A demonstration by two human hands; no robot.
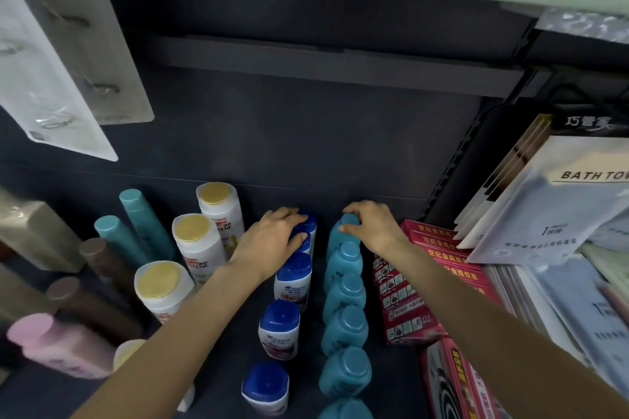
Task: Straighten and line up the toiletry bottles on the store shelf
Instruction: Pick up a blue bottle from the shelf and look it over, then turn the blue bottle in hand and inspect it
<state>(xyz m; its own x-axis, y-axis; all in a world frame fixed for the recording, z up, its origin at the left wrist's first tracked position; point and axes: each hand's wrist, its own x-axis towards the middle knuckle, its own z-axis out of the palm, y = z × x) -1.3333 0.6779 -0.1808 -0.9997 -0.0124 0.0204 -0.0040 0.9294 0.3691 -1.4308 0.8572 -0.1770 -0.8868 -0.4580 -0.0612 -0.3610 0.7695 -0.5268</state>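
On the dark shelf [391, 384] two rows of small bottles run from front to back. The left row is white bottles with blue caps [293, 277]; the right row is teal bottles [344, 326]. My left hand [272, 238] grips the rearmost blue-capped bottles [310, 224], fingers wrapped over their caps. My right hand [371, 226] holds the cap of the rearmost teal bottle [342, 231]. Both bottles stand near the shelf's back wall. The front two blue-capped bottles [279, 328] sit slightly left of their row.
White bottles with yellow caps [194, 241] stand left of my left arm, then tall teal tubes [136, 214], brown bottles [98, 262] and a pink one [51, 340]. Red boxes [432, 248] and bath towel packs [561, 201] crowd the right side. Another shelf [323, 61] hangs overhead.
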